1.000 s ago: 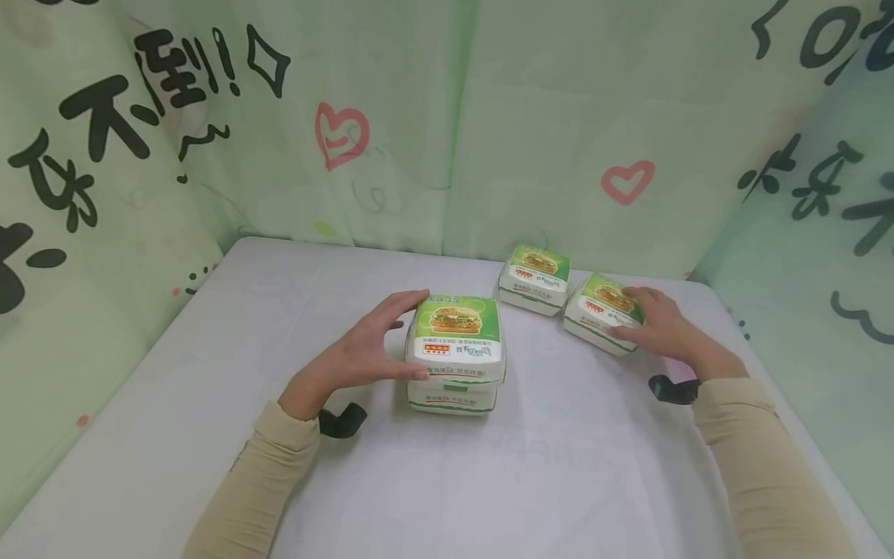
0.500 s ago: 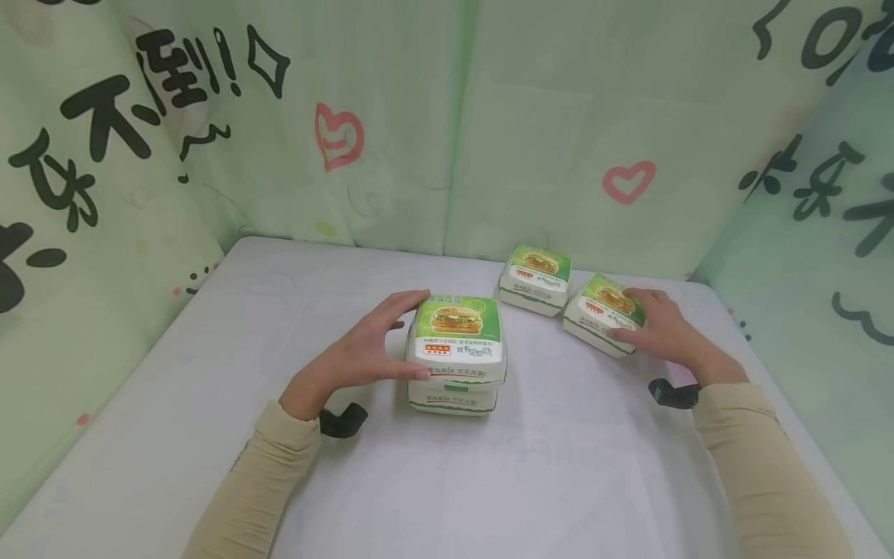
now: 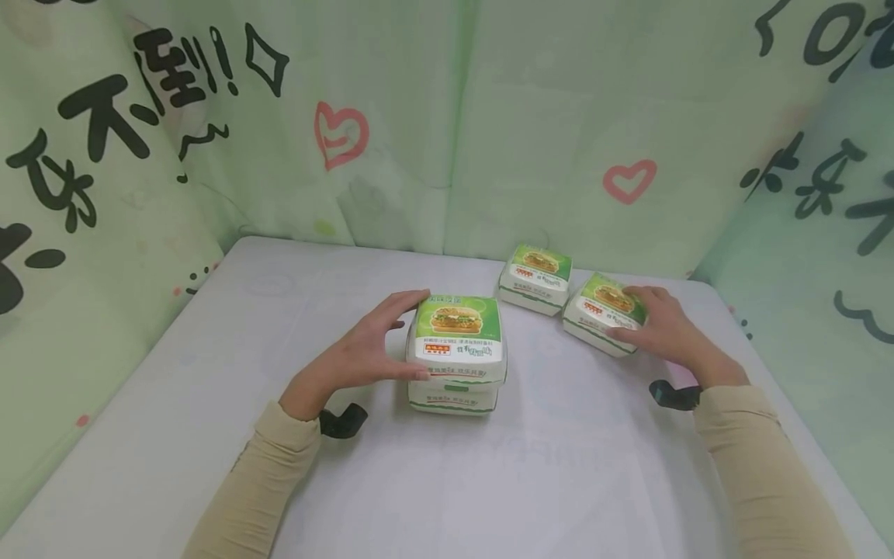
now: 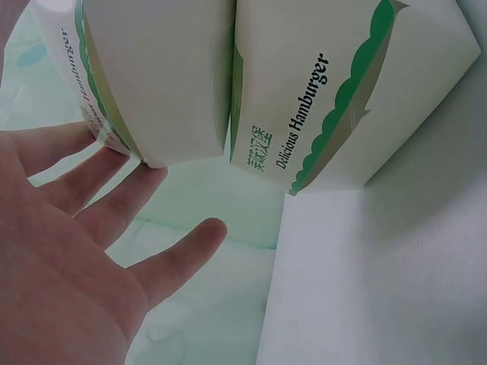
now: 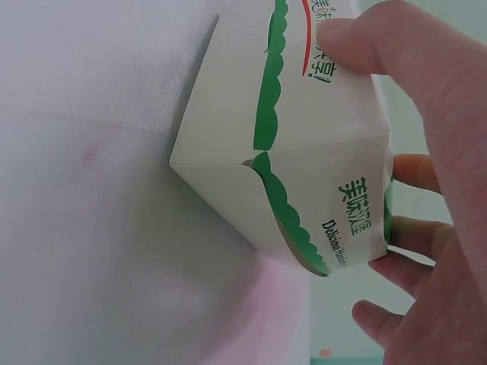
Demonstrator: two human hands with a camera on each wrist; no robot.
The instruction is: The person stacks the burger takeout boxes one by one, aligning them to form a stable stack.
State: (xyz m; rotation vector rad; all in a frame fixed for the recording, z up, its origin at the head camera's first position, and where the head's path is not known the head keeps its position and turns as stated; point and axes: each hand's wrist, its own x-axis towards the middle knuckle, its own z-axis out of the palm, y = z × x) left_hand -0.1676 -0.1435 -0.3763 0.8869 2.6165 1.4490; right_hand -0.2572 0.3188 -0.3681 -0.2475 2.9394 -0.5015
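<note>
Two hamburger boxes are stacked near the middle of the table in the head view. My left hand (image 3: pixel 358 348) spans the upper hamburger box (image 3: pixel 457 334) from its left side, thumb at the front face and fingers at the back edge. Under it sits the lower hamburger box (image 3: pixel 452 401), its front showing below. At the back right, my right hand (image 3: pixel 662 335) grips another hamburger box (image 5: pixel 327 152) across its right end, thumb on the front and fingers over the far edge. A green-and-white hamburger box (image 3: pixel 535 281) stands just left of that one, their corners close together.
White cloth covers the table (image 3: pixel 335 481). Pale green curtains (image 3: pixel 545 116) with printed writing and hearts hang behind it and at both sides. A black wrist strap mount (image 3: pixel 342 421) sticks out below the left wrist, another mount (image 3: pixel 674 393) at the right.
</note>
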